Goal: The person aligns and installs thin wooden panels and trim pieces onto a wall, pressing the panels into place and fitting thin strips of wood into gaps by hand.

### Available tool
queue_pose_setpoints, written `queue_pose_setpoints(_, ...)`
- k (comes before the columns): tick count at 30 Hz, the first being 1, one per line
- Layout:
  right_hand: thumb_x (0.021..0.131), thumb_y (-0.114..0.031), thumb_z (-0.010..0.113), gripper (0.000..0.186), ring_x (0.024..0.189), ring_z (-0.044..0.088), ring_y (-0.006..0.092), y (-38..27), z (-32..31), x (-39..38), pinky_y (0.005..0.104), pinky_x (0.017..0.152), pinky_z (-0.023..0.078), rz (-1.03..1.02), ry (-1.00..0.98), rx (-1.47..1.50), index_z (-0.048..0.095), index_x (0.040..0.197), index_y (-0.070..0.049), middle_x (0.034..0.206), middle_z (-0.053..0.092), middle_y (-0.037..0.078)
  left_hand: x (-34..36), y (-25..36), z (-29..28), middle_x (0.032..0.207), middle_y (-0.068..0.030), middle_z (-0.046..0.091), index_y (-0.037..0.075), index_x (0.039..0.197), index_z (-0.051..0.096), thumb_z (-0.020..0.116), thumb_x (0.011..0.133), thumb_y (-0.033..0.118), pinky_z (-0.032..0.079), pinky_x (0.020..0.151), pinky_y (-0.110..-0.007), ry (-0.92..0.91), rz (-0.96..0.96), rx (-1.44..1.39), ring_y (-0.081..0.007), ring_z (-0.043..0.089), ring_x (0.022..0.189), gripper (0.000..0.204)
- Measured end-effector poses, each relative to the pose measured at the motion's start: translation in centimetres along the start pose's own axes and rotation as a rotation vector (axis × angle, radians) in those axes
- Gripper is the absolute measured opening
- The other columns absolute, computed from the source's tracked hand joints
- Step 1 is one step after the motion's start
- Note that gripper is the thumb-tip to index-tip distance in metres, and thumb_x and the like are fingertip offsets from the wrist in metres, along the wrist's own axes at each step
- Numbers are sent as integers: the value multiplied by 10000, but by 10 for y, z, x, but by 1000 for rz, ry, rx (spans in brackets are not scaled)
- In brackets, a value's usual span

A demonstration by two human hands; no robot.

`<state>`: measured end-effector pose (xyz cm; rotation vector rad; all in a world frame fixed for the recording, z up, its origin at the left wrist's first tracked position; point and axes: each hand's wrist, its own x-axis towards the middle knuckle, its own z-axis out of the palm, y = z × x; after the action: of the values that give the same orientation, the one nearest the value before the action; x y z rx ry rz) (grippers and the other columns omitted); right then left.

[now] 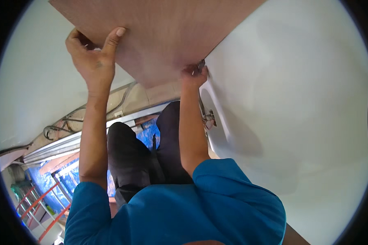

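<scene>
A reddish-brown wooden panel (159, 32) fills the top middle, one edge close to the white wall on the right. My left hand (95, 61) grips the panel's left edge, with the thumb laid on its face and the fingers curled behind. At the panel's lower right edge, beside the wall, my right hand (194, 76) is closed. A small dark metal-looking piece (201, 64) shows at its fingertips. That hand is blurred, so I cannot tell what the piece is or whether the fingers also touch the panel.
White wall (298, 102) runs along the right, with an opening showing loose wires (209, 119). Dark cables (65, 122) lie on the left beside long pale metal profiles (65, 145). Lower left are a blue sheet (49, 183) and red-orange and grey rails (41, 200), perhaps a ladder.
</scene>
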<state>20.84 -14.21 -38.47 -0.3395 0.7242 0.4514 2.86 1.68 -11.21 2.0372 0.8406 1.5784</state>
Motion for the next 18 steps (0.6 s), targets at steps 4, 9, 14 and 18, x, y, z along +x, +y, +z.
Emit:
queue_pose_setpoints(4, 907, -335, 625, 234, 753, 537, 192, -5, -5, 2, 397, 730, 408, 29, -157, 216, 603, 1048, -149, 883, 580, 29, -7, -2, -8, 877, -67, 668, -35, 955, 658, 912, 764, 434, 519, 730, -310, -139, -99, -95, -173, 613, 764, 567)
queue_pose_setpoints(9, 947, -268, 611, 293, 821, 596, 232, -21, 19, -16, 398, 763, 469, 185, -134, 427, 590, 1123, -35, 907, 607, 86, -17, -28, -23, 1109, -151, 703, -70, 1148, 632, 880, 813, 428, 512, 923, -337, -116, -66, -213, -232, 671, 1020, 649)
queue_pose_setpoints(14, 922, -183, 587, 290, 886, 626, 261, -26, 27, -31, 432, 851, 504, 124, -195, 598, 562, 1137, 10, 952, 606, 118, -18, -39, 0, 1127, -134, 697, -31, 1144, 643, 858, 857, 359, 511, 936, -329, -23, 38, -405, -214, 667, 1036, 529)
queue_pose_setpoints(18, 917, -155, 572, 306, 884, 622, 251, -23, 21, -30, 418, 848, 512, -6, -216, 508, 544, 1172, 11, 997, 603, 118, -17, -39, 14, 1086, -120, 699, -20, 1108, 653, 854, 860, 371, 513, 918, -323, 10, 80, -248, -207, 665, 1003, 504)
